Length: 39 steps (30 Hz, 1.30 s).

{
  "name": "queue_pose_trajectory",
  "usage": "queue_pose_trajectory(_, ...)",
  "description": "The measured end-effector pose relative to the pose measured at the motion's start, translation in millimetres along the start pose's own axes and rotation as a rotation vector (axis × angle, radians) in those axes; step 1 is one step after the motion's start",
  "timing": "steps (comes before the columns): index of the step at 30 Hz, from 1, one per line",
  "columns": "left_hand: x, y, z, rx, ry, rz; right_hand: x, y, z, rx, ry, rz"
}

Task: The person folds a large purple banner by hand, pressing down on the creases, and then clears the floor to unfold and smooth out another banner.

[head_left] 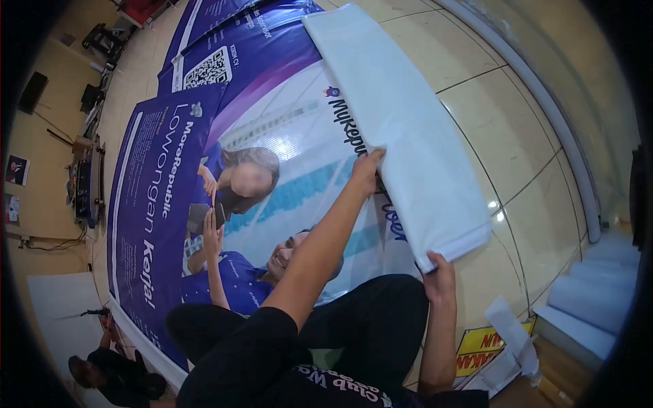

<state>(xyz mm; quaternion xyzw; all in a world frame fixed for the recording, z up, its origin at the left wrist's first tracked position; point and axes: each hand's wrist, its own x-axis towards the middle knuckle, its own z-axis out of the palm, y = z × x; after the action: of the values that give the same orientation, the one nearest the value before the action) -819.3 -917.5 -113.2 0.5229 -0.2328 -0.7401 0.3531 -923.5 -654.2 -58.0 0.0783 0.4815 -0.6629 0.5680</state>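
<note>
A large printed banner (279, 183), purple with white lettering and pictures of people, lies spread on the floor in front of my crossed legs. Its right side is folded over, so a long strip of the plain white back (408, 122) shows on top. My left hand (367, 175) grips the inner edge of this fold about halfway along, and the strip is creased there. Closer to me, my right hand (440, 275) pinches the near corner of the folded strip between thumb and fingers. Part of the printed lettering is hidden under the fold and behind my left arm.
Cream floor tiles (476, 122) run along the right, bounded by a long grey pipe-like edge (571, 136). White rolls (592, 299) and a yellow printed sheet (476, 347) lie at lower right. Another person (112, 374) is at lower left. Dark equipment (83, 183) lines the left wall.
</note>
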Motion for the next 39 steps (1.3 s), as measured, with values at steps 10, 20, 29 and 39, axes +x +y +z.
queue_pose_trajectory(10,-117,98,-194,0.427,-0.104,0.085,-54,219,153,-0.280,-0.538,0.310)
queue_pose_trajectory(20,-155,25,-380,0.446,0.054,0.207,-16,222,101,-1.452,0.146,-0.660)
queue_pose_trajectory(29,-183,-8,-392,0.349,0.285,0.261,17,218,123,-1.224,-0.198,-0.404)
queue_pose_trajectory(39,-198,-2,-366,0.791,0.491,0.710,-12,170,124,-1.348,-0.393,-0.279)
